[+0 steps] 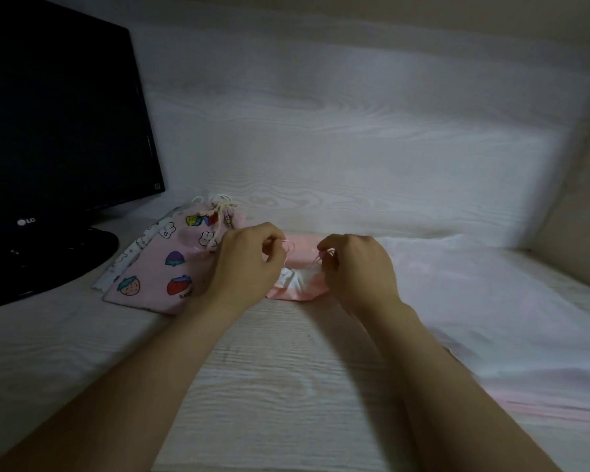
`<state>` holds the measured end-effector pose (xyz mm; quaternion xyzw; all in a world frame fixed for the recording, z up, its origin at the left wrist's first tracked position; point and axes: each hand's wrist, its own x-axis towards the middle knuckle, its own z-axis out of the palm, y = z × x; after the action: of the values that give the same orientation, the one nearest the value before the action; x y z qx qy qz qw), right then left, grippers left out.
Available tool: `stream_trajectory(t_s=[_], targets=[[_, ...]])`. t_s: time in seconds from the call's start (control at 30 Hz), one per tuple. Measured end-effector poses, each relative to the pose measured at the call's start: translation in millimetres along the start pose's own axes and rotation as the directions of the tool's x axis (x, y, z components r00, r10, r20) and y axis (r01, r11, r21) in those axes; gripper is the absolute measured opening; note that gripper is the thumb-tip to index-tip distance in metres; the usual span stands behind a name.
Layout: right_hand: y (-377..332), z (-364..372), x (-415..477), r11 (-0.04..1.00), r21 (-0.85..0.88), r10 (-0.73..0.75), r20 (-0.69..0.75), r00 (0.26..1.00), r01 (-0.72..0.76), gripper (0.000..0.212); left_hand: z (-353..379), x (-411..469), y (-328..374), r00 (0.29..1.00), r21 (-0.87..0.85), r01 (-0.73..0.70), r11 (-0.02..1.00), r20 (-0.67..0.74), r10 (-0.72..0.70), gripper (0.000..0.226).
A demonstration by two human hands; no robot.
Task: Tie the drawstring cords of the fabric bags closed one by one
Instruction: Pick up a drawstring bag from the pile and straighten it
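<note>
Pinching the pink cords (289,248) over the gathered bag (298,289), left hand (246,264) and right hand (358,267) should draw apart evenly, gently.

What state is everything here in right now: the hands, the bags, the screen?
Left hand: pinching a pink cord.
Right hand: pinching the other end of it.
Pink and white bag: mouth gathered, knot not visible.
Strawberry-print bag: lying flat, cream cord tied.
Bunny-print bag: lying under the strawberry-print bag, cord hidden.
LG monitor: screen dark.
</note>
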<state>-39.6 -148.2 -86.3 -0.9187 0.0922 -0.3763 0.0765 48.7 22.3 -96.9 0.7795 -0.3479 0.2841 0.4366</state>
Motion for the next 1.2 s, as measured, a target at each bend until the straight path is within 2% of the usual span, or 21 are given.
stream_trajectory(t_s=[0.17, 0.23, 0.4, 0.47, 0.53, 0.57, 0.6, 0.67, 0.77, 0.8, 0.87, 0.97, 1.03, 1.13, 1.2], targets=[[-7, 8, 3, 0.979, 0.162, -0.120, -0.051, 0.992, 0.126, 0.027, 13, -1, 12, 0.992, -0.149, 0.119, 0.982, 0.068, -0.110, 0.016], [-11, 9, 2, 0.965, 0.249, -0.065, -0.060, 0.996, 0.078, 0.027, 17, -1, 11, 0.980, -0.161, 0.191, 0.968, 0.080, -0.180, 0.028], [-13, 7, 1, 0.914, 0.390, 0.108, 0.026, 0.994, -0.110, 0.035, 18, 1, 8, 0.954, -0.216, 0.294, 0.931, 0.122, -0.273, 0.064], [-15, 4, 0, 0.819, 0.518, 0.222, 0.108, 0.969, -0.246, 0.038, 17, 1, 9, 0.948, -0.261, 0.309, 0.914, 0.164, -0.274, 0.069], [-19, -4, 0, 0.582, 0.684, 0.340, 0.285, 0.896, -0.439, 0.034, 17, 0, 10, 0.949, -0.288, 0.293, 0.912, 0.200, -0.242, 0.070], [-20, -8, 0, 0.454, 0.725, 0.364, 0.380, 0.850, -0.518, 0.028, 17, -2, 10, 0.951, -0.304, 0.276, 0.912, 0.222, -0.214, 0.072], [-22, -12, 1, 0.372, 0.732, 0.365, 0.450, 0.815, -0.571, 0.023, 17, -2, 11, 0.953, -0.321, 0.254, 0.912, 0.245, -0.179, 0.074], [-24, -17, -1, 0.344, 0.715, 0.327, 0.517, 0.791, -0.609, 0.021, 16, -4, 15, 0.953, -0.345, 0.200, 0.917, 0.288, -0.099, 0.079], [-26, -13, -4, 0.399, 0.705, 0.293, 0.508, 0.810, -0.586, 0.019, 15, -5, 21, 0.943, -0.365, 0.180, 0.913, 0.329, -0.055, 0.088], [-25, -10, -3, 0.382, 0.708, 0.312, 0.507, 0.804, -0.595, 0.018, 15, -6, 21, 0.938, -0.383, 0.205, 0.901, 0.341, -0.068, 0.091], [-21, -5, 0, 0.272, 0.714, 0.366, 0.543, 0.755, -0.645, 0.018, 15, -6, 18, 0.926, -0.413, 0.269, 0.870, 0.360, -0.115, 0.093], [-13, 2, 8, 0.016, 0.732, 0.449, 0.603, 0.659, -0.681, 0.015, 17, -6, 12, 0.883, -0.375, 0.411, 0.831, 0.389, -0.261, 0.080], [-11, 2, 9, -0.063, 0.739, 0.469, 0.615, 0.633, -0.671, 0.011, 17, -4, 11, 0.830, -0.314, 0.501, 0.807, 0.438, -0.345, 0.059], [-14, -8, 5, -0.042, 0.745, 0.483, 0.598, 0.639, -0.666, 0.010, 16, -3, 13, 0.796, -0.345, 0.536, 0.770, 0.512, -0.324, 0.018], [-16, -13, 3, 0.081, 0.712, 0.544, 0.555, 0.629, -0.697, 0.015, 13, -3, 15, 0.802, -0.367, 0.540, 0.757, 0.498, -0.330, 0.006]])
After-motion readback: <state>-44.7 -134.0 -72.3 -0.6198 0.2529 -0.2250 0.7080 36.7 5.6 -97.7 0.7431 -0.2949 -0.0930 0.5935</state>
